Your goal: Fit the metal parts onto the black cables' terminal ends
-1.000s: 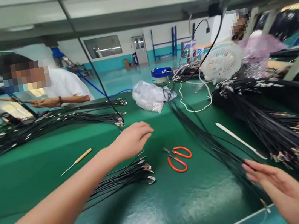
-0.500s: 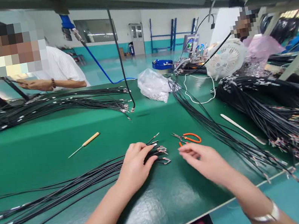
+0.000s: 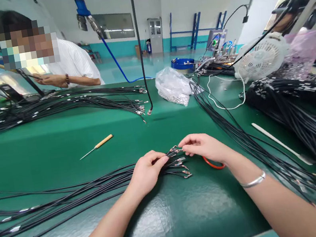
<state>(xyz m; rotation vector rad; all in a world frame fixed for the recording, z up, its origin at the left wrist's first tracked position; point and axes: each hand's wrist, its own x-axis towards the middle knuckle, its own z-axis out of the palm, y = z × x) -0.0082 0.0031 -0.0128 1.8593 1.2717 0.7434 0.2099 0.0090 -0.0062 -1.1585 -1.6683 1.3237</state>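
the left hand (image 3: 147,173) pinches thin black cables (image 3: 122,178) over the green bench (image 3: 206,207), just behind their metal-tipped ends (image 3: 180,159), seemingly to steady them beside the curled right hand (image 3: 205,147), whose grip is unclear.

A workshop is indicated; a green bench (image 3: 45,149) is strewn with bundles of black cables (image 3: 116,179); a blue hose (image 3: 113,59) is hung above; a person in white (image 3: 76,63) is seen opposite; blue racks (image 3: 196,30) and a cabinet (image 3: 156,36) are ranged by the far wall (image 3: 178,6).
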